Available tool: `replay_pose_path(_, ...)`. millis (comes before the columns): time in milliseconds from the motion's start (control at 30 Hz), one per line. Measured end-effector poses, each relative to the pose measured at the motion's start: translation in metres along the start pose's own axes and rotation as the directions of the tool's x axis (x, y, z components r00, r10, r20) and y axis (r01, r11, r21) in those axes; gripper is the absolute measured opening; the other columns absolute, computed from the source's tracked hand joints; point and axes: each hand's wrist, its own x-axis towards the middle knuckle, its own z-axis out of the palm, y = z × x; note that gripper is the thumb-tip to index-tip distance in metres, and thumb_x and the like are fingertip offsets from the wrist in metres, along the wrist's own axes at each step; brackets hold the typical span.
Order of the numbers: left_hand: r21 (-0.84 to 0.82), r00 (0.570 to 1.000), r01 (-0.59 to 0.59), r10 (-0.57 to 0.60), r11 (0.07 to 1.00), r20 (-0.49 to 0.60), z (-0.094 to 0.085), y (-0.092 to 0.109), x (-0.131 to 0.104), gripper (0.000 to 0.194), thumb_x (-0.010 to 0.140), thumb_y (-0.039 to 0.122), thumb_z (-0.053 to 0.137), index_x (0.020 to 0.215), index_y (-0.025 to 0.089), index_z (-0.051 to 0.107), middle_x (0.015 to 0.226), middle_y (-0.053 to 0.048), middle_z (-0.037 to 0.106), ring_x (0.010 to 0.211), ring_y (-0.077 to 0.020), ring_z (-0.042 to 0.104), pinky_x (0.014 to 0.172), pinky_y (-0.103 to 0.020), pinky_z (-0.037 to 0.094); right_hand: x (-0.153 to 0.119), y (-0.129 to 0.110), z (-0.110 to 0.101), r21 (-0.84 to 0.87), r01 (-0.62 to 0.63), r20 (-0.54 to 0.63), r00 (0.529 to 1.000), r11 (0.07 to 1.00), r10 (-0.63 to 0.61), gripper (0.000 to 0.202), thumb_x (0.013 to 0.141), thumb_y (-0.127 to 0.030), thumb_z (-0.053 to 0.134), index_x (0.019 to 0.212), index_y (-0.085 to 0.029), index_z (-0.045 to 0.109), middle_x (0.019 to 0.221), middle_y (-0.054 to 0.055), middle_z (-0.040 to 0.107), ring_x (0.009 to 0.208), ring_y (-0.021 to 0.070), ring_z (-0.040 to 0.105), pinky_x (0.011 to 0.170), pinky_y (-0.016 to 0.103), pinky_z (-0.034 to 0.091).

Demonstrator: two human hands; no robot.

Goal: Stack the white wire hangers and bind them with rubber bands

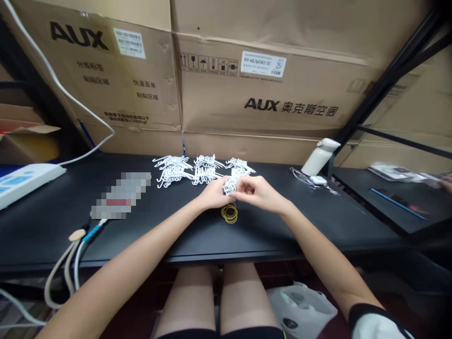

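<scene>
White clips bundle (229, 186) apparently pinched between both closed hands (235, 192).

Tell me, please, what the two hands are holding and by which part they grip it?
Both the left hand and right hand pinch a small bundle of white plastic pieces from its opposite ends, above the yellow rubber bands.

Matt black tabletop (176, 226) under small white plastic hooks (183, 170), glossy in their bundles; thin yellow rubber bands (229, 213) lie smooth beside them. Behind, plain brown cardboard boxes (268, 94), rough and dull.
</scene>
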Motion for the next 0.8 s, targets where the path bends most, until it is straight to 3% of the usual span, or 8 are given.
replay_pose_path(67, 0.145, 0.999, -0.026, 0.030, 0.989, -0.026, 0.004, 0.001, -0.001, 0.021, 0.063, 0.026, 0.064, 0.079, 0.018, 0.055, 0.076, -0.002, 0.062, 0.068, -0.0167, 0.055, 0.060, -0.027, 0.040, 0.000, -0.001, -0.005, 0.095, -0.047, 0.023, 0.999, 0.994, 0.045, 0.029, 0.078, -0.040, 0.068, 0.070, -0.015, 0.059, 0.060, -0.002, 0.050, 0.053, 0.0073, 0.039, 0.048, 0.022, 0.031)
replay_pose_path(167, 0.252, 0.999, -0.051, 0.053, 0.966, 0.002, 0.005, 0.006, -0.002, 0.022, 0.061, 0.024, 0.063, 0.082, 0.019, 0.055, 0.074, -0.001, 0.061, 0.066, -0.0176, 0.055, 0.059, -0.027, 0.038, 0.004, 0.004, -0.012, 0.324, -0.125, -0.070, 0.985, 0.938, 0.156, 0.028, 0.077, -0.040, 0.069, 0.078, -0.013, 0.065, 0.054, -0.004, 0.046, 0.046, 0.0049, 0.033, 0.043, 0.021, 0.023)
replay_pose_path(333, 0.310, 0.998, -0.066, 0.058, 0.948, 0.037, 0.001, 0.016, -0.006, 0.050, 0.061, 0.022, 0.063, 0.111, 0.018, 0.056, 0.074, -0.001, 0.062, 0.065, -0.0199, 0.056, 0.059, -0.028, 0.037, 0.015, 0.031, -0.017, 0.694, -0.192, -0.140, 0.909, 0.694, 0.392, 0.025, 0.072, -0.034, 0.073, 0.079, -0.013, 0.062, 0.046, -0.011, 0.031, 0.037, 0.0014, 0.018, 0.038, 0.020, 0.012)
replay_pose_path(400, 0.299, 0.997, -0.073, 0.072, 0.951, 0.013, 0.000, 0.018, -0.007, 0.059, 0.060, 0.020, 0.063, 0.119, 0.018, 0.054, 0.073, -0.001, 0.062, 0.065, -0.0195, 0.056, 0.061, -0.028, 0.038, 0.018, 0.042, -0.017, 0.781, -0.221, -0.089, 0.887, 0.585, 0.454, 0.023, 0.069, -0.029, 0.074, 0.076, -0.014, 0.059, 0.047, -0.012, 0.032, 0.036, 0.0002, 0.015, 0.036, 0.019, 0.012)
replay_pose_path(533, 0.027, 0.997, -0.052, 0.053, 0.998, -0.062, -0.003, 0.017, -0.003, 0.030, 0.058, 0.018, 0.063, 0.088, 0.016, 0.059, 0.069, 0.000, 0.058, 0.060, -0.0140, 0.051, 0.059, -0.026, 0.039, 0.022, 0.052, -0.013, 0.844, -0.320, 0.088, 0.874, 0.430, 0.478, 0.023, 0.070, -0.026, 0.071, 0.071, -0.016, 0.051, 0.056, -0.009, 0.046, 0.036, -0.0003, 0.022, 0.036, 0.017, 0.020)
replay_pose_path(600, -0.208, 0.997, 0.046, -0.058, 0.977, -0.055, -0.006, 0.014, 0.000, 0.020, 0.058, 0.020, 0.062, 0.077, 0.015, 0.056, 0.065, 0.001, 0.056, 0.056, -0.0120, 0.049, 0.054, -0.025, 0.040, 0.021, 0.051, -0.009, 0.837, -0.300, 0.084, 0.897, 0.458, 0.434, 0.022, 0.073, -0.029, 0.068, 0.071, -0.017, 0.050, 0.061, -0.007, 0.052, 0.037, 0.0007, 0.027, 0.038, 0.018, 0.027)
replay_pose_path(667, -0.423, 0.987, 0.154, -0.162, 0.893, 0.017, -0.009, 0.011, 0.001, 0.017, 0.059, 0.021, 0.062, 0.073, 0.015, 0.055, 0.063, 0.000, 0.055, 0.054, -0.0109, 0.048, 0.050, -0.025, 0.040, 0.020, 0.048, -0.004, 0.789, -0.188, -0.042, 0.933, 0.585, 0.356, 0.024, 0.073, -0.030, 0.068, 0.067, -0.018, 0.049, 0.062, -0.006, 0.054, 0.037, 0.0015, 0.030, 0.039, 0.019, 0.031)
replay_pose_path(800, -0.597, 0.966, 0.257, -0.218, 0.760, 0.138, -0.012, 0.007, 0.001, 0.017, 0.057, 0.020, 0.065, 0.069, 0.014, 0.056, 0.063, 0.000, 0.053, 0.051, -0.0086, 0.045, 0.045, -0.023, 0.039, 0.018, 0.045, 0.003, 0.567, 0.020, -0.292, 0.940, 0.824, 0.178, 0.029, 0.070, -0.029, 0.076, 0.064, -0.018, 0.050, 0.056, -0.006, 0.053, 0.038, 0.0040, 0.038, 0.041, 0.021, 0.036)
